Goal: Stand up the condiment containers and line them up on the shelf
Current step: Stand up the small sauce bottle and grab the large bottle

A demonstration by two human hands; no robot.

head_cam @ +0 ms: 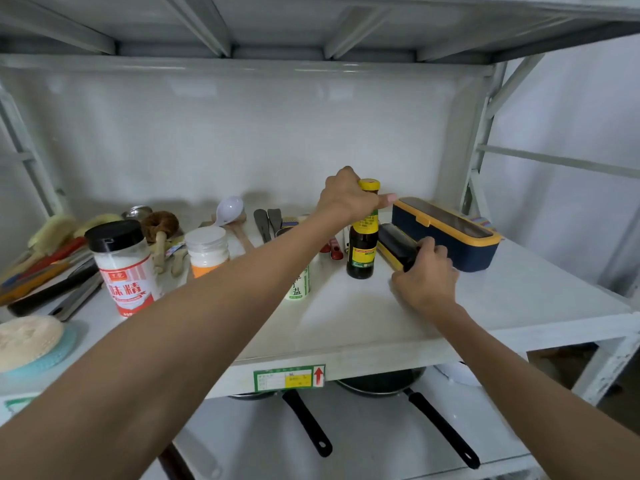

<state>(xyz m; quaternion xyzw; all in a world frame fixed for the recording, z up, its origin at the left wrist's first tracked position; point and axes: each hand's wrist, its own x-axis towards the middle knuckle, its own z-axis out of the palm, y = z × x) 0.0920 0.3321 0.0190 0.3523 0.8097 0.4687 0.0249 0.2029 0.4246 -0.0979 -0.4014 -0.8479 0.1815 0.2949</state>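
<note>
A dark sauce bottle (362, 247) with a yellow cap stands upright on the white shelf (346, 327). My left hand (348, 197) grips its neck from the left. My right hand (427, 277) is closed on the near end of a dark yellow-edged box (394, 244) lying just right of the bottle. Further left stand a white jar with a black lid and red label (123, 266), an orange-bottomed jar with a white lid (207, 249), and a green-and-white salt canister (298, 285) partly hidden behind my left forearm.
A navy and yellow case (450, 233) lies at the back right. Brushes, ladles and spatulas (162, 230) crowd the back left. A round sponge on a teal mat (31, 341) sits at the front left. Two pans (381, 382) rest on the shelf below.
</note>
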